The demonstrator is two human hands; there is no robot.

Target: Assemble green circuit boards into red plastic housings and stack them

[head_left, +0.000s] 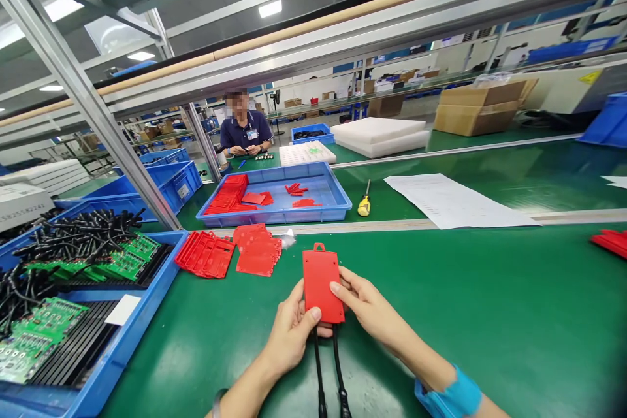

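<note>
Between left hand (290,326) and right hand (365,304), both gripping it with thumbs on its face, the red plastic case (322,277) probably feels light and stiff, best held by its long edges, clear of the black cables (337,359).

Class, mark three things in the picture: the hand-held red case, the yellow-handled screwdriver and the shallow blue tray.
Red case (320,282): head view, middle of its flat face.
Yellow-handled screwdriver (364,205): head view, on the handle.
Shallow blue tray (274,217): head view, near outer wall.
</note>
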